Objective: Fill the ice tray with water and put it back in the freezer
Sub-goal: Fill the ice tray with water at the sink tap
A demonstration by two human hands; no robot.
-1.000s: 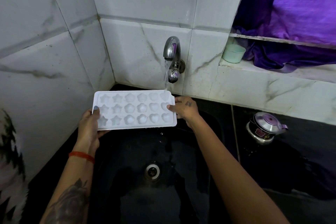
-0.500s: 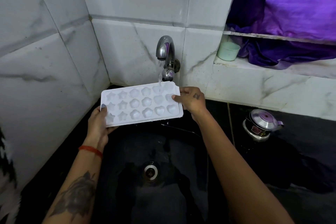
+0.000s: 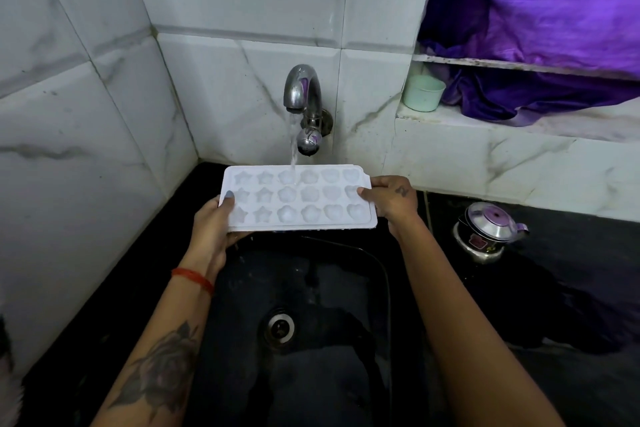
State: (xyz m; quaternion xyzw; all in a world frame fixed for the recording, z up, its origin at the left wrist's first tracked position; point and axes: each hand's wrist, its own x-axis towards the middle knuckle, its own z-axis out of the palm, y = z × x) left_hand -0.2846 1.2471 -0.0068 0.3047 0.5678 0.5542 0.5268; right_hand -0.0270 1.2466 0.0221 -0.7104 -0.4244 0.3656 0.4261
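Change since the earlier frames: the ice tray [image 3: 298,198] has been shifted right under the tap, so the stream that fell on its far-right corner cells now lands in the far row, third cell from the left.

Ice tray: white, three rows of six moulded cells, stars on the left, flower shapes in the middle, hearts on the right. Held roughly level above the sink, under the tap, not resting on anything.

Left hand [image 3: 213,224]: clamped on the tray's left short edge, thumb on top beside the left cells, fingers curled beneath. Red thread band on the wrist; dark tattoo on the forearm.

Right hand [image 3: 389,199]: clamped on the tray's right short edge, thumb over the rim near the heart cells, fingers under. Small mark on the back of the hand.

Tap [image 3: 304,104]: metal, wall-mounted on the far tiled wall, running; water stream [image 3: 293,146] falls straight into the tray.

Sink [image 3: 242,374]: black basin, wet, drain [image 3: 280,326] near its middle, below and nearer than the tray.

Cup [image 3: 423,93]: pale green, on the ledge to the far right, beside purple cloth [image 3: 540,21].

Kettle [image 3: 488,230]: small, metal, lidded, on the dark counter right of the sink.
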